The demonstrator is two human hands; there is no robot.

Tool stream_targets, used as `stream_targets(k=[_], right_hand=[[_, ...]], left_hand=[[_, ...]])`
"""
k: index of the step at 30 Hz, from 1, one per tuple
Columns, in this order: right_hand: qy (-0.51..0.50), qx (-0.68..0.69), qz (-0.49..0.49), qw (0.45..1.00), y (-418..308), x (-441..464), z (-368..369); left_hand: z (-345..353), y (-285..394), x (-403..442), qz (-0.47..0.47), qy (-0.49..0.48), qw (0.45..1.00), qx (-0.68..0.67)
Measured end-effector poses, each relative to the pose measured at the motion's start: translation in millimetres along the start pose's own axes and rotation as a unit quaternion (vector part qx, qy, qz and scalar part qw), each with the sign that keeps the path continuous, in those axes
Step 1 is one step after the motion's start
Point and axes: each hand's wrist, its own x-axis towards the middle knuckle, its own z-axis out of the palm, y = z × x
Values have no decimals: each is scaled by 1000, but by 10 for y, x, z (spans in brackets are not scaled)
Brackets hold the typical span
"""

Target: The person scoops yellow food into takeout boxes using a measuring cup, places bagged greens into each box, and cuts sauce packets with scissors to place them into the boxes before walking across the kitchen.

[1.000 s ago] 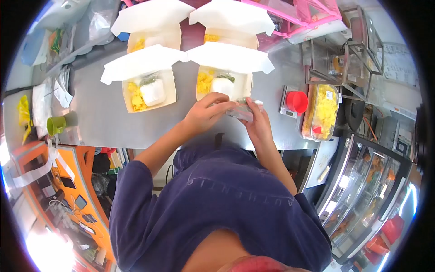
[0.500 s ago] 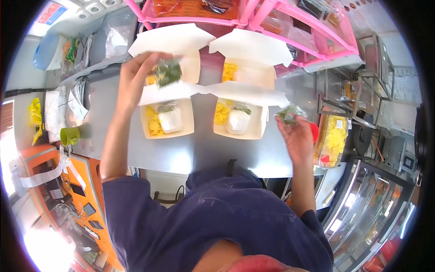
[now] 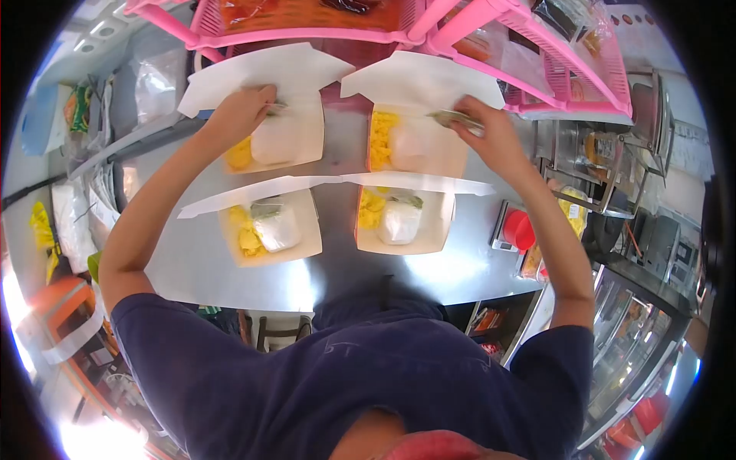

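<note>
My left hand (image 3: 244, 115) pinches a small clear packet of greens (image 3: 277, 109) over the far left takeaway box (image 3: 309, 130). Above the far right takeaway box (image 3: 451, 153), my right hand (image 3: 491, 132) grips a similar packet of greens (image 3: 458, 121), turned nearly edge-on. Both far boxes have raised lids and hold yellow food (image 3: 382, 142) beside a pale white bundle. Nearer to me, the near left box (image 3: 308, 247) and the near right box (image 3: 438, 238) each contain yellow food, a white wrapped bundle (image 3: 401, 224) and a green packet (image 3: 267, 207).
A pink plastic rack (image 3: 307, 35) runs along the back, just behind the lids. On the right of the steel table (image 3: 337, 268) are a small scale with a red bowl (image 3: 519, 229) and a wire rack (image 3: 613, 184). A glass display case (image 3: 625, 330) stands at lower right.
Both hands, each with a packet of greens, have moved to the far boxes: the left lower over its box, the right forward and inward from the table's right side. My view has shifted slightly.
</note>
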Motion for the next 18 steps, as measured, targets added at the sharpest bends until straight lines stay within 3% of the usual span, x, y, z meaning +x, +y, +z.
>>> stream_targets(k=[2,5,8,14,18], right_hand=[[-77,-136,-35,987,143,244,176],[-116,-208,-93,967,449,503,509],[-181,-256,-89,945,468,565,659],[-200,-151,-63,966,586,525,761],[-166,-230,-107,953,429,511,684]], left_hand=[[93,-39,10,-14,-24,1000,7],[179,-92,-21,-31,-38,999,3],[158,-86,-23,-37,-57,997,-23],[99,-77,-56,-8,-66,994,-89],[106,-35,-116,10,-34,997,-71]])
